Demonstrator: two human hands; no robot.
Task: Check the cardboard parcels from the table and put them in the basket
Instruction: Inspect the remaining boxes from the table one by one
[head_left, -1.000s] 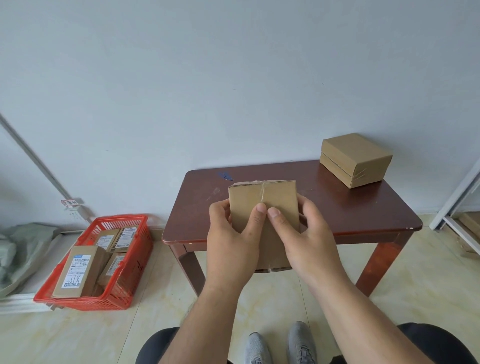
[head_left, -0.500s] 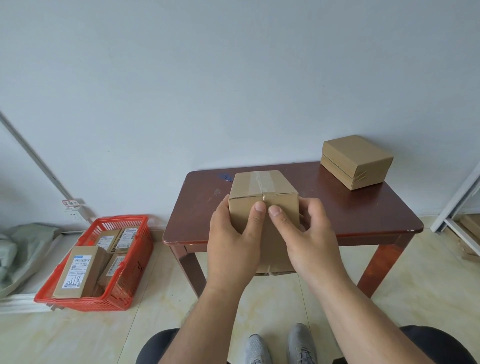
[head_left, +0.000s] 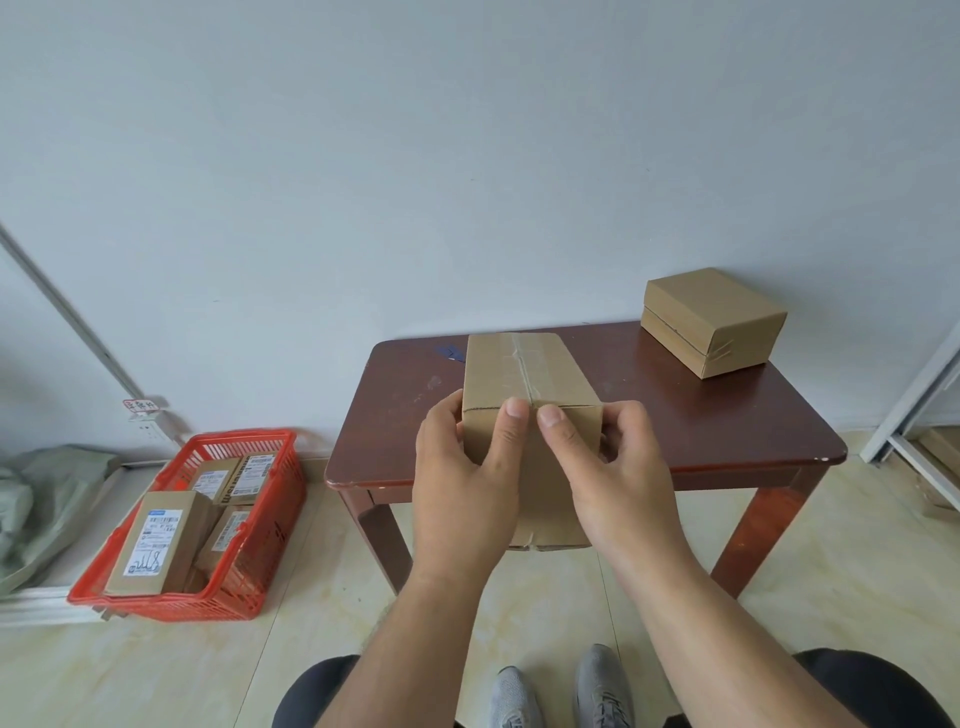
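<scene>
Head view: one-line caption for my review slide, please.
Both hands, left hand and right hand, grip a taped cardboard parcel above the table; red basket on the floor.

The plain brown cardboard parcel (head_left: 524, 384) I hold at frame centre is tilted, its taped seam facing up. A second taped parcel (head_left: 711, 319) sits on the table's far right corner. My red mesh basket (head_left: 270, 525), lower left on the floor, holds several labelled parcels (head_left: 156, 548).
</scene>
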